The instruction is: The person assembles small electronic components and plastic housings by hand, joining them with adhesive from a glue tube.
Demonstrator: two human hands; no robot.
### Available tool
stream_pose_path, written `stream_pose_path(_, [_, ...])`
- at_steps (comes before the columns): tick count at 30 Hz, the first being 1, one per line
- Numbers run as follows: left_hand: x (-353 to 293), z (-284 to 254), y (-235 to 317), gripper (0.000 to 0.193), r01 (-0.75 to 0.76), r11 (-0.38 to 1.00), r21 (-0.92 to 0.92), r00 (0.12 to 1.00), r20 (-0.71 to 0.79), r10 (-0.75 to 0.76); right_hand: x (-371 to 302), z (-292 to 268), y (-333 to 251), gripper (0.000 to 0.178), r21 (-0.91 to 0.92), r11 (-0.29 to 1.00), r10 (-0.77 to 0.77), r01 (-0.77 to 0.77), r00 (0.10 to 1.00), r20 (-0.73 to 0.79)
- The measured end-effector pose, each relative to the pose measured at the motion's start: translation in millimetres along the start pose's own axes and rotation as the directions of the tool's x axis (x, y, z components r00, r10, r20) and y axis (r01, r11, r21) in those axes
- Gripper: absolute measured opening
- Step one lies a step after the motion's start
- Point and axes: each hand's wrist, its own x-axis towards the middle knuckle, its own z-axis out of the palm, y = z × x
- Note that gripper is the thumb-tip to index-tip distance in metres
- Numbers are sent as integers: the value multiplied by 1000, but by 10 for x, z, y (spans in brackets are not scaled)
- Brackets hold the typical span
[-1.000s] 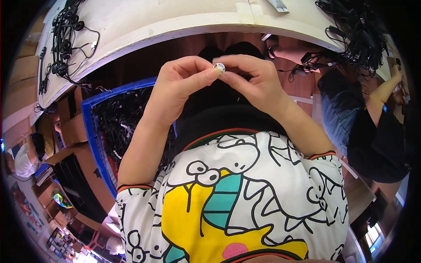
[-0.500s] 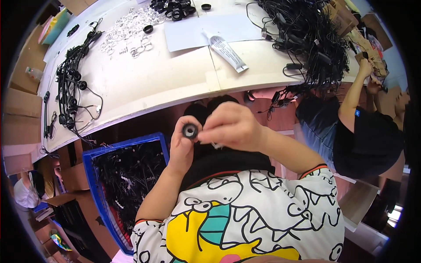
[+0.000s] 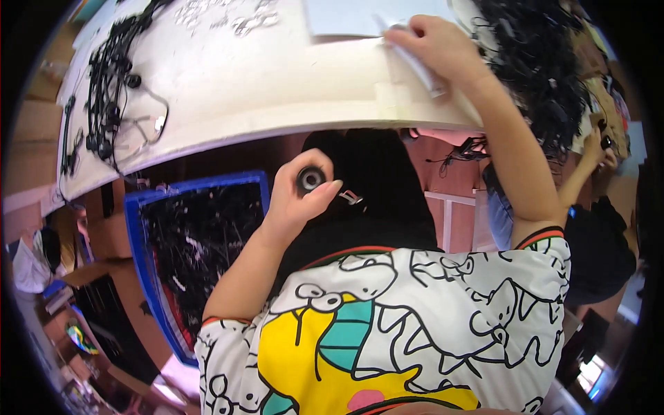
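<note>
My left hand (image 3: 297,197) is closed around a round black part (image 3: 311,180), its open end facing up and showing a paler ring inside. It is held above my lap, away from the table edge. My right hand (image 3: 443,52) reaches over the table, thumb and fingers closed on a white squeeze tube (image 3: 419,69) near its nozzle end. Motion blurs the tube and partly hides it behind the hand. A few small shiny clear pieces (image 3: 351,198) lie on my dark-clothed lap beside the left thumb.
The white table (image 3: 242,90) holds black cables (image 3: 107,104) at left, clear rings (image 3: 249,14) at the back, a pale sheet (image 3: 339,21), and a big cable heap (image 3: 539,83) at right. A blue crate (image 3: 135,242) of black parts stands left below. Another person (image 3: 595,242) works at far right.
My right hand has left the black part and moved up and right to the tube on the table. My left hand keeps the part. The view has shifted, with the table higher in it.
</note>
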Motion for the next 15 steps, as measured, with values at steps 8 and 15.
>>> stream_pose_path(8, [21,-180,-88,19,6,1000,-10,997,81,-5,-729,-160,-448,21,810,542,-209,-224,898,388])
stream_pose_path(15, [-16,-234,-69,19,56,998,-36,972,231,-46,-1171,-80,-656,18,614,255,-364,-747,514,777])
